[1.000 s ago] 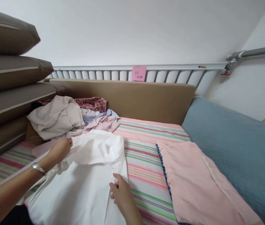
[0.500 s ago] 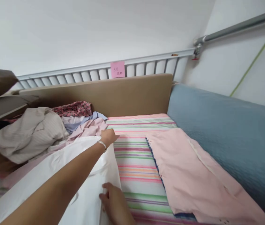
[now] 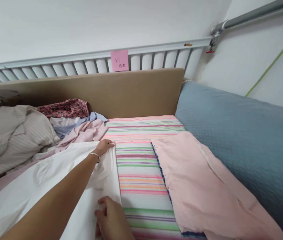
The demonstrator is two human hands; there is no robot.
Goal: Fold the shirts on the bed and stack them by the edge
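Clothes (image 3: 43, 133) lie in a messy heap to the left of all the fingers. Farthest left is a striped shirt (image 3: 18, 133), then a red flowery cloth (image 3: 66, 108), a blue cloth (image 3: 66, 128) and a pale pink cloth (image 3: 86, 131) near the left hand. The big white cloth (image 3: 46, 176) lies under and around both hands, with some wrinkles to the left of the fingers. The left hand (image 3: 104, 146) reaches far, and its fingers (image 3: 109, 143) touch the white cloth's far right corner. I cannot tell if they pinch it or just press it. The right hand (image 3: 112, 218) is nearer, at the white cloth's right side. Its thumb and first finger look a bit apart, but I cannot tell if any fingers hold cloth. Right of the fingers is the stripy bed sheet (image 3: 141, 166), then a flat pink cloth (image 3: 201, 173), then a blue pad (image 3: 231, 133). If the left fingers pull too hard, the white cloth could bunch up. It could also rub on the heap and drag the pale pink cloth along, because they lie so close
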